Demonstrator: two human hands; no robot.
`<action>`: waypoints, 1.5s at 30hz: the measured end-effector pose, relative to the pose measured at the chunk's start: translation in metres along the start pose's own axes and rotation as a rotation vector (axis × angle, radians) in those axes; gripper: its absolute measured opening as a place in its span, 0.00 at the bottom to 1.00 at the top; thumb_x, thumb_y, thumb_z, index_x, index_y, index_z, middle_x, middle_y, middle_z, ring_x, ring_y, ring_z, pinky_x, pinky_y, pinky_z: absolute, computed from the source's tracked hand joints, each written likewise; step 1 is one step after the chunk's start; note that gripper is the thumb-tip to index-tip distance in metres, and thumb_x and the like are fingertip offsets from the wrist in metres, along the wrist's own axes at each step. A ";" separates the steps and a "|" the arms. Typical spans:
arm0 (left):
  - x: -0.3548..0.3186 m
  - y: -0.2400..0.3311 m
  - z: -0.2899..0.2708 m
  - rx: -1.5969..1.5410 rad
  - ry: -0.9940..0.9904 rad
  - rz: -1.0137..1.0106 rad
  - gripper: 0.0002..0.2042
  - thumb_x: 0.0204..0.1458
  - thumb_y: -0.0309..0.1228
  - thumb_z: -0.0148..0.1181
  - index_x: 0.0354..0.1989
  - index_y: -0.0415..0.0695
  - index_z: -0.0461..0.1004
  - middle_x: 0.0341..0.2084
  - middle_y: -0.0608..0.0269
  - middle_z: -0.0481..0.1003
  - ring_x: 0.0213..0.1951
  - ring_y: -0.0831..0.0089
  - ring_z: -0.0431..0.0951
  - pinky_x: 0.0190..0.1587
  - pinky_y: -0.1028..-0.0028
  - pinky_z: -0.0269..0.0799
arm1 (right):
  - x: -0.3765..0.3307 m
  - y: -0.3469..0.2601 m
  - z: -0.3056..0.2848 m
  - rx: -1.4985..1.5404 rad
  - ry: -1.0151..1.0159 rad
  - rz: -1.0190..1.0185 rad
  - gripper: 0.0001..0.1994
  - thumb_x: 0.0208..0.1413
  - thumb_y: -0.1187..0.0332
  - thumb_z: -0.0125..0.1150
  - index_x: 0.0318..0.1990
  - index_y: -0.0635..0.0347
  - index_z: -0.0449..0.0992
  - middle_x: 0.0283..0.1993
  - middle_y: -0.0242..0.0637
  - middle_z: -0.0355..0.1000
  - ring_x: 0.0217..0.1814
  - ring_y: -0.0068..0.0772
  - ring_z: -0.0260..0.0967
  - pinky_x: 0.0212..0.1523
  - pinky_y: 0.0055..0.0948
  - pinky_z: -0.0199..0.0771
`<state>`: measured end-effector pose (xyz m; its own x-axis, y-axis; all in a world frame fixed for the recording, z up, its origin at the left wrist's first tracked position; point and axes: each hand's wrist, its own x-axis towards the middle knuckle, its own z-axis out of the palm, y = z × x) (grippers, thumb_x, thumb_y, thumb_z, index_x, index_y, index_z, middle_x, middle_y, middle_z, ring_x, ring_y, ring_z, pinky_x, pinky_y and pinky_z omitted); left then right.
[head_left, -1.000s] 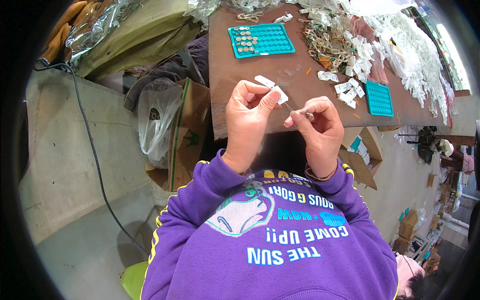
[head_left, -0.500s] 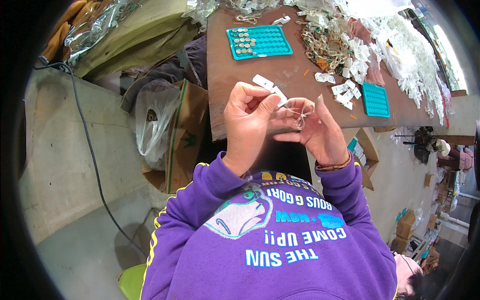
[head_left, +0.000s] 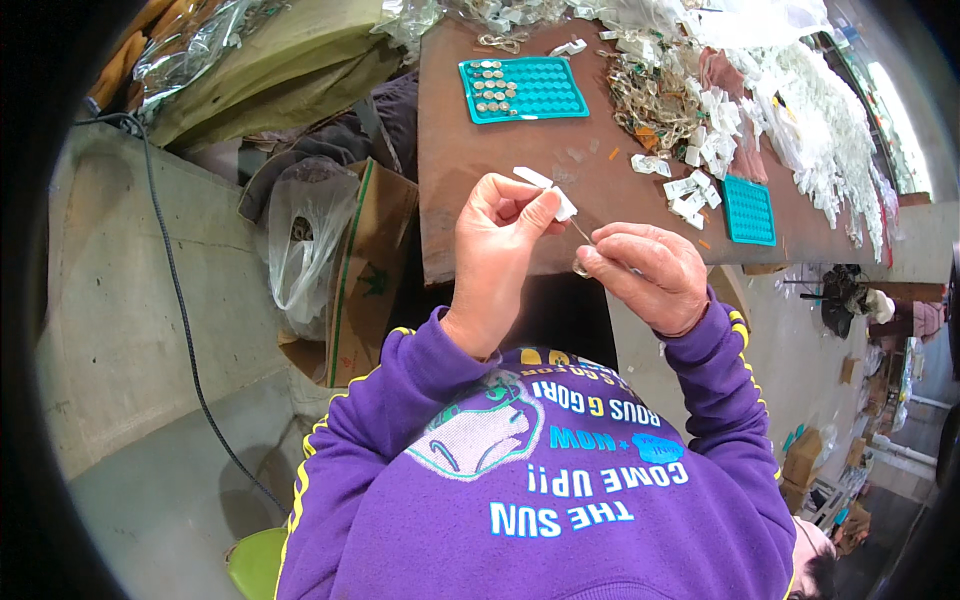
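Observation:
My left hand [head_left: 500, 240] is closed in a pinch, thumb against fingers, on a white tag [head_left: 564, 206] whose pieces stick out above and beside the fingertips. From the tag a thin cord [head_left: 581, 233] runs taut, down and to the right. Its other end goes between the thumb and fingers of my right hand [head_left: 655, 272], which is closed on it. A small clear loop or bit shows just under the right fingertips; what exactly it is I cannot make out. Both hands hover over the near edge of the brown table [head_left: 470, 220].
A teal tray [head_left: 548, 88], partly filled with small round metallic pieces, lies at the back. Tangled corded tags [head_left: 655, 95] heap beside it, with white tags [head_left: 690, 195] and a second teal tray [head_left: 750, 212] to the right. A cardboard box [head_left: 372, 270] stands left of the table.
My right hand has gone from spread fingers with the cord looped about them to a pinch, drawing the cord straight. The left hand keeps the tag and has barely moved.

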<state>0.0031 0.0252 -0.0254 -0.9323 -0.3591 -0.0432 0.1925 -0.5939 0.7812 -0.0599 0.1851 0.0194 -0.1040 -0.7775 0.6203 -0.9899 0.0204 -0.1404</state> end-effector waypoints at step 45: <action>0.008 -0.001 -0.009 0.181 -0.118 0.011 0.06 0.58 0.27 0.59 0.33 0.41 0.69 0.30 0.62 0.76 0.30 0.79 0.75 0.35 0.79 0.71 | 0.010 0.001 0.010 1.274 0.070 1.308 0.07 0.58 0.68 0.55 0.35 0.64 0.72 0.29 0.36 0.75 0.30 0.23 0.73 0.31 0.18 0.67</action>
<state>-0.0015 0.0164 -0.0319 -0.9618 -0.2721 0.0308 0.1549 -0.4477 0.8807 -0.0612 0.1712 0.0183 -0.6991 -0.6314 -0.3355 0.3861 0.0616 -0.9204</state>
